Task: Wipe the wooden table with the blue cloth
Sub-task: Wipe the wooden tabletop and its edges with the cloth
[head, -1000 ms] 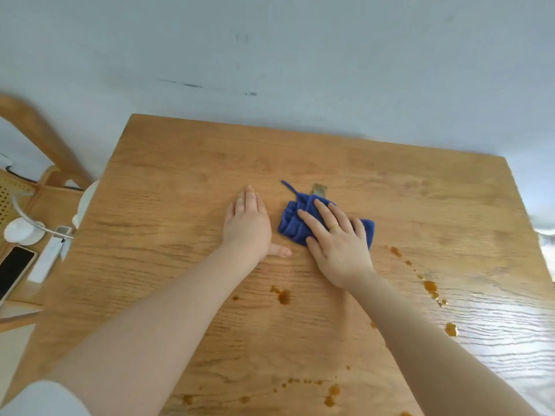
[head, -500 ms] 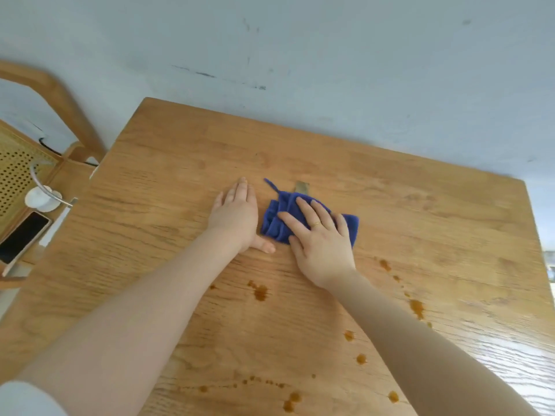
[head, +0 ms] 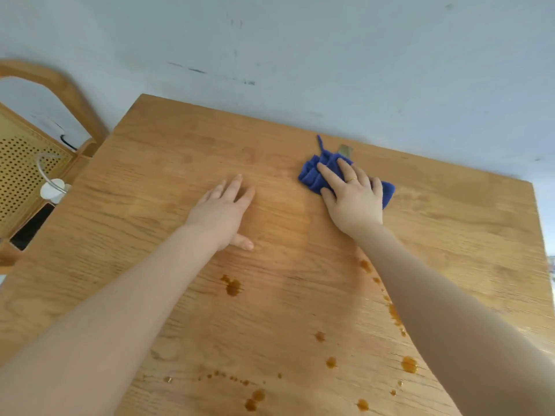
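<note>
While wiping proceeds: right hand [head: 354, 199] flat, pressing blue cloth [head: 313, 174] near wooden table's [head: 156, 163] far edge; left hand [head: 223, 211] spread, empty — apparently bracing. Next — sweep toward brown spills [head: 232, 287].

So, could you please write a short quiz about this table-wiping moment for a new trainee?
1. True or false: the right hand presses flat on the cloth.
2. Where do most brown spots lie? A) between the cloth and the wall B) on the near part of the table C) under the left hand
3. Fill in: the left hand lies flat on the bare ____.

Key: 1 true; 2 B; 3 table
</note>
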Motion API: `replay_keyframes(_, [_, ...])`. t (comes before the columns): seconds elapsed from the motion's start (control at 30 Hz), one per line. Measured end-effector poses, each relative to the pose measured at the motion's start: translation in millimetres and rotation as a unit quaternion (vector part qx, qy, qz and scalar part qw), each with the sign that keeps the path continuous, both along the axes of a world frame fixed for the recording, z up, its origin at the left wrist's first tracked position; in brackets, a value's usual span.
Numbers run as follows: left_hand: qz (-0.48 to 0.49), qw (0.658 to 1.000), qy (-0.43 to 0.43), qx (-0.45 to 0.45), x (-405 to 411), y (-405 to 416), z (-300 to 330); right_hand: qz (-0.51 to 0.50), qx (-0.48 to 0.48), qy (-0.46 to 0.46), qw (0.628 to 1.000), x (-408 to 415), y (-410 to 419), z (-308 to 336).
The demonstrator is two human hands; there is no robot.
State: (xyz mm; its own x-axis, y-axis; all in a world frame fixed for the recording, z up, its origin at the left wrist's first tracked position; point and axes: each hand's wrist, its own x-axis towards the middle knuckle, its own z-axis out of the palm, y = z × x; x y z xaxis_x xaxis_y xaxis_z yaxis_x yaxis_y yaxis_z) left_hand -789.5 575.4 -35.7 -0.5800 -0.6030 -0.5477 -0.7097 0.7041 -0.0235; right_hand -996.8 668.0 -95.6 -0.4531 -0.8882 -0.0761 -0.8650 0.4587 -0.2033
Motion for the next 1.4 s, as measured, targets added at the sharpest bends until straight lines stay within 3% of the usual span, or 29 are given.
replay_keyframes(0.13, [-0.01, 1.0, -0.004, 0.007, -26.8, 4.8, 5.6, 0.082, -0.048, -0.044, 0.994, 20.0, 43.6, 3.4])
replay_keyframes(0.23, [0.039, 0.994, 0.057, 0.085, -51.5, 23.7, 4.2, 0.128, -0.074, -0.041, 0.988, -2.1, 35.3, 0.4])
replay_keyframes(0.3, [0.044, 0.992, 0.078, 0.09, -60.8, 39.9, -2.2, 0.099, -0.094, -0.03, 0.99, -25.2, 14.3, -3.2])
replay_keyframes(0.47, [-0.004, 0.999, 0.046, -0.007, -62.6, 60.7, -13.2, 0.042, -0.075, -0.019, 0.996, -79.8, -28.0, -8.4])
replay_keyframes(0.6, [-0.01, 1.0, 0.023, -0.01, -68.0, 62.9, -5.3, 0.018, -0.035, 0.0, 0.999, -63.7, -13.1, -4.3])
replay_keyframes(0.8, [0.023, 0.999, 0.042, 0.01, -68.9, 63.1, -7.0, 0.172, -0.046, -0.013, 0.984, -37.1, 50.8, -1.7])
replay_keyframes(0.87, [0.027, 0.998, 0.044, 0.028, -67.3, 61.6, -8.3, 0.104, -0.069, -0.007, 0.992, -64.2, 27.2, -3.4])
replay_keyframes(0.97, [0.032, 0.998, 0.048, 0.033, -65.2, 62.4, -10.8, -0.018, -0.027, -0.011, 0.999, -92.9, -11.8, -5.1])
replay_keyframes(1.03, [0.033, 0.997, 0.056, 0.034, -64.0, 61.0, -13.5, -0.036, -0.014, -0.005, 0.999, -91.4, -16.3, -4.3])
replay_keyframes(1.23, [0.04, 0.995, 0.082, 0.033, -58.8, 61.7, -18.2, 0.078, -0.055, -0.019, 0.995, -13.6, 71.7, 2.5])
replay_keyframes(1.33, [0.044, 0.995, 0.087, 0.034, -60.1, 61.1, -17.6, 0.146, -0.037, -0.04, 0.988, -19.5, 82.1, 2.7])
replay_keyframes(1.4, [0.04, 0.995, 0.087, 0.031, -60.6, 60.3, -18.1, 0.124, -0.043, -0.046, 0.99, -40.3, 64.2, 3.2])
